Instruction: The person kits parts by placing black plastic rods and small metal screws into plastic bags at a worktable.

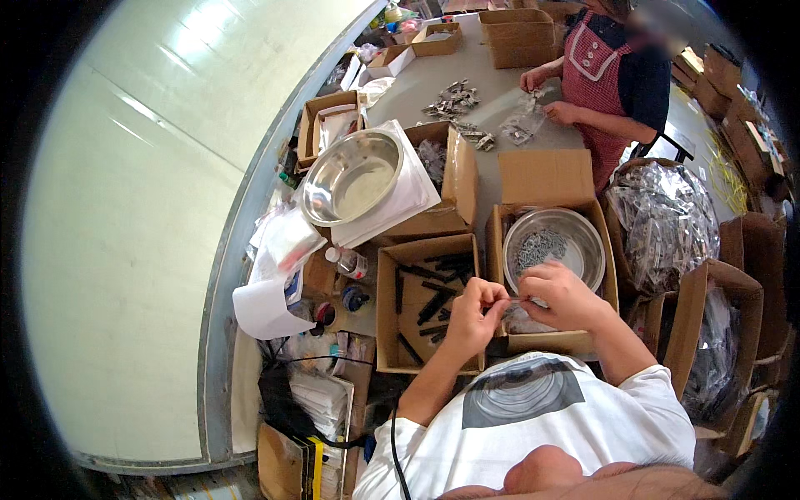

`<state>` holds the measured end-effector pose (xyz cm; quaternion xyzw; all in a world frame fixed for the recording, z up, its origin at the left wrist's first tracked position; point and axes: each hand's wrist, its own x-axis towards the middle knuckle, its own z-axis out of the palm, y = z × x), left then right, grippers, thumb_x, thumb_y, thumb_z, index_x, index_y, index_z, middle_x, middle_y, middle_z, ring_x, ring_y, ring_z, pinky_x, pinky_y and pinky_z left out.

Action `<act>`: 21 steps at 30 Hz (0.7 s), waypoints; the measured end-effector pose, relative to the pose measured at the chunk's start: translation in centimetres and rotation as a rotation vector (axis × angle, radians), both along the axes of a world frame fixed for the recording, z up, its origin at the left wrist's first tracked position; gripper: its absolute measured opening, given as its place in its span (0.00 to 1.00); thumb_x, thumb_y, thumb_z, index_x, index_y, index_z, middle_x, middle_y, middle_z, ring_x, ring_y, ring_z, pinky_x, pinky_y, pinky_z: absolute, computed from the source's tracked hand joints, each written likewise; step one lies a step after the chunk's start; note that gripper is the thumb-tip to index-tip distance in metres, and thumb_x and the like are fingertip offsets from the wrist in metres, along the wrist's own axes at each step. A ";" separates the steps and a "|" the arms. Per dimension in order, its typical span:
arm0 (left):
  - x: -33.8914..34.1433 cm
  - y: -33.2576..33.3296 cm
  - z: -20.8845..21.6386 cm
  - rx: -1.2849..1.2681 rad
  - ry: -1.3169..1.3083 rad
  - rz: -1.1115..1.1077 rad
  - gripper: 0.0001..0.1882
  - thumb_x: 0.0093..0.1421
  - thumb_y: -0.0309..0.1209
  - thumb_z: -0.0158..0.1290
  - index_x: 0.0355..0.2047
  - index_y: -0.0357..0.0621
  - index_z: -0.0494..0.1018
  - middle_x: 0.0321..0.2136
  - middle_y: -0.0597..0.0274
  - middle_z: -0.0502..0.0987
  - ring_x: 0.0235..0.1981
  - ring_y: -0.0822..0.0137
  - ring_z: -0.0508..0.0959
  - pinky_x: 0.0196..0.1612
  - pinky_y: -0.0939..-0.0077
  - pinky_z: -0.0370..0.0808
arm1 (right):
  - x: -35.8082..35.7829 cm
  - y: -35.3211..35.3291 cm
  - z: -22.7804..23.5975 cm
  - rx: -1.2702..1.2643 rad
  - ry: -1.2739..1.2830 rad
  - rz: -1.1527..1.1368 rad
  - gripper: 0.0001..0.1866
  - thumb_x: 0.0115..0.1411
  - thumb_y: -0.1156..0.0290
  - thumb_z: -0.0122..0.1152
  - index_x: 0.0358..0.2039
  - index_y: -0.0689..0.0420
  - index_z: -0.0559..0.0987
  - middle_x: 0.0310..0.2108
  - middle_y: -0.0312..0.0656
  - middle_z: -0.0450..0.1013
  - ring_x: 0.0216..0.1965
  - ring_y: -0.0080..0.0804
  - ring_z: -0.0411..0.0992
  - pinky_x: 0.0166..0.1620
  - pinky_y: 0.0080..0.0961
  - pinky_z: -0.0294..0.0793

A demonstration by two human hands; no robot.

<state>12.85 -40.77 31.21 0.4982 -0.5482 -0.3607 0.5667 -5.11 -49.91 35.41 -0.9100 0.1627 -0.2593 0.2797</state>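
Between left hand and right hand, close together, pinches a slim piece by the near rim of a steel bowl, mostly hidden, too small to identify. Points crossways, with its long axis hand to hand. Beyond, gives onto a grey table and a co-worker.

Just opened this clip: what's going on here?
The person's left hand and right hand pinch a thin item, too small to identify, by a steel bowl of small grey pieces. To its left, a cardboard box holds black parts. Farther off, a co-worker in a red apron handles a clear bag beside piled metal parts.
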 end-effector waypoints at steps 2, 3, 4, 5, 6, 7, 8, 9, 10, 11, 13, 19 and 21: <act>0.7 0.1 -0.3 0.012 0.106 -0.005 0.16 0.55 0.17 0.54 0.28 0.43 0.55 0.29 0.58 0.72 0.28 0.78 0.69 0.32 0.84 0.69 | -1.0 -0.3 -0.1 0.054 -0.008 -0.010 0.06 0.47 0.73 0.61 0.25 0.56 0.72 0.26 0.40 0.70 0.31 0.41 0.70 0.36 0.36 0.67; 1.1 0.1 -0.1 0.015 0.178 -0.012 0.17 0.55 0.17 0.54 0.28 0.44 0.54 0.29 0.58 0.72 0.28 0.77 0.69 0.33 0.83 0.69 | -1.8 -0.5 -0.1 0.082 -0.024 -0.025 0.06 0.46 0.74 0.61 0.25 0.57 0.72 0.26 0.40 0.70 0.31 0.42 0.70 0.36 0.36 0.67; 1.4 0.0 -0.1 0.020 0.252 -0.019 0.18 0.55 0.17 0.55 0.28 0.46 0.54 0.30 0.58 0.72 0.29 0.76 0.69 0.35 0.82 0.70 | -2.5 -0.6 0.0 0.110 -0.037 -0.040 0.07 0.46 0.74 0.61 0.25 0.57 0.72 0.26 0.40 0.70 0.31 0.43 0.70 0.36 0.36 0.67; 1.5 -0.2 -0.3 0.014 0.291 -0.042 0.18 0.55 0.18 0.55 0.28 0.46 0.54 0.29 0.59 0.71 0.29 0.77 0.69 0.36 0.83 0.69 | -3.1 -0.5 0.1 0.142 -0.033 -0.051 0.07 0.46 0.78 0.60 0.26 0.59 0.71 0.27 0.42 0.70 0.31 0.44 0.69 0.36 0.36 0.68; 1.4 -0.5 -0.2 0.022 0.310 -0.058 0.18 0.56 0.18 0.54 0.28 0.46 0.54 0.30 0.60 0.71 0.29 0.78 0.68 0.35 0.84 0.68 | -3.3 -0.3 0.1 0.208 -0.064 -0.073 0.07 0.46 0.79 0.60 0.26 0.60 0.71 0.27 0.42 0.70 0.31 0.44 0.69 0.36 0.36 0.68; 1.1 -0.7 0.2 0.029 0.330 -0.077 0.17 0.56 0.19 0.54 0.28 0.46 0.54 0.30 0.61 0.71 0.29 0.79 0.67 0.34 0.85 0.67 | -3.5 0.0 0.0 0.273 -0.094 -0.099 0.07 0.46 0.80 0.59 0.26 0.61 0.71 0.28 0.43 0.69 0.32 0.44 0.69 0.36 0.35 0.69; 0.8 -0.9 0.3 0.037 0.350 -0.098 0.17 0.57 0.19 0.53 0.28 0.46 0.54 0.30 0.62 0.70 0.29 0.79 0.66 0.33 0.86 0.66 | -3.8 0.2 0.0 0.338 -0.126 -0.126 0.07 0.46 0.81 0.59 0.27 0.61 0.70 0.28 0.43 0.69 0.32 0.44 0.69 0.36 0.35 0.69; 0.5 -1.1 -0.1 0.040 0.340 -0.088 0.14 0.57 0.21 0.54 0.30 0.45 0.56 0.31 0.64 0.71 0.29 0.80 0.66 0.33 0.86 0.66 | -4.3 0.4 0.0 0.344 -0.126 -0.141 0.07 0.48 0.84 0.57 0.27 0.62 0.70 0.30 0.45 0.70 0.34 0.42 0.70 0.38 0.31 0.69; 0.2 -1.3 -0.3 0.052 0.351 -0.083 0.14 0.57 0.21 0.54 0.31 0.45 0.58 0.31 0.64 0.71 0.29 0.80 0.66 0.33 0.86 0.66 | -4.9 0.5 0.1 0.317 -0.150 -0.194 0.07 0.48 0.84 0.57 0.27 0.63 0.69 0.31 0.45 0.70 0.34 0.42 0.71 0.38 0.30 0.69; 0.0 -1.3 -0.5 0.065 0.361 -0.078 0.13 0.57 0.22 0.54 0.32 0.44 0.59 0.31 0.65 0.71 0.29 0.80 0.66 0.33 0.87 0.66 | -5.6 0.7 0.2 0.290 -0.175 -0.247 0.07 0.48 0.85 0.56 0.28 0.63 0.69 0.32 0.46 0.71 0.35 0.42 0.71 0.38 0.29 0.70; -0.3 -1.6 -0.8 0.070 0.327 -0.042 0.09 0.58 0.24 0.55 0.34 0.42 0.64 0.29 0.67 0.71 0.28 0.81 0.67 0.32 0.87 0.66 | -8.0 1.2 0.8 0.255 -0.228 -0.407 0.07 0.48 0.86 0.55 0.28 0.64 0.68 0.34 0.47 0.72 0.36 0.40 0.72 0.40 0.26 0.70; 0.7 -1.6 -3.2 0.215 0.052 -0.026 0.05 0.58 0.27 0.53 0.31 0.39 0.69 0.24 0.69 0.71 0.25 0.80 0.69 0.30 0.84 0.68 | -18.2 7.0 5.7 -0.265 -0.448 -1.103 0.03 0.60 0.73 0.54 0.32 0.59 0.72 0.38 0.41 0.72 0.39 0.31 0.70 0.44 0.28 0.69; 1.2 -1.1 -4.8 0.276 0.024 -0.014 0.06 0.57 0.26 0.54 0.31 0.38 0.69 0.25 0.68 0.72 0.26 0.80 0.69 0.30 0.84 0.68 | -19.4 7.5 5.5 -0.418 -0.416 -1.297 0.06 0.60 0.70 0.56 0.33 0.58 0.72 0.40 0.41 0.71 0.42 0.30 0.69 0.47 0.28 0.68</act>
